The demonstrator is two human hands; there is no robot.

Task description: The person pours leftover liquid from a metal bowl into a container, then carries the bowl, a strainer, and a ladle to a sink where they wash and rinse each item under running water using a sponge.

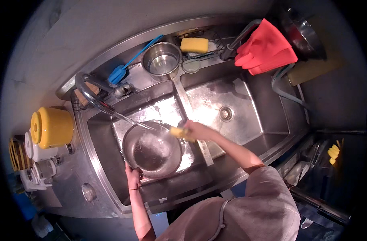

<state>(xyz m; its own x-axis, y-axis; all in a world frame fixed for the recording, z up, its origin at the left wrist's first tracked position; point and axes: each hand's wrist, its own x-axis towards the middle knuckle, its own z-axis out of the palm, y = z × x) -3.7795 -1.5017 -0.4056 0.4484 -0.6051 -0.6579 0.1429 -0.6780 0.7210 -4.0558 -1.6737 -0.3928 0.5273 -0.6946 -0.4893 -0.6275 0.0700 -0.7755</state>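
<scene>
A large round metal bowl (153,150) is tilted in the left basin (103,144) of a stainless steel double sink. My left hand (134,177) grips its rim at the lower left. Water streams from the curved faucet (94,98) into the bowl's far side. In my right hand (197,131) is a yellow sponge (178,132), blurred, close to the bowl's upper right rim and near the divider (188,104) between the basins. Whether the sponge touches the bowl, I cannot tell.
Behind the sink stand a metal pot (161,61), a blue brush (118,73) and another yellow sponge (194,45). Red rubber gloves (264,49) hang over the right faucet. A yellow lidded container (55,128) is on the left counter. The right basin has a drain (226,113).
</scene>
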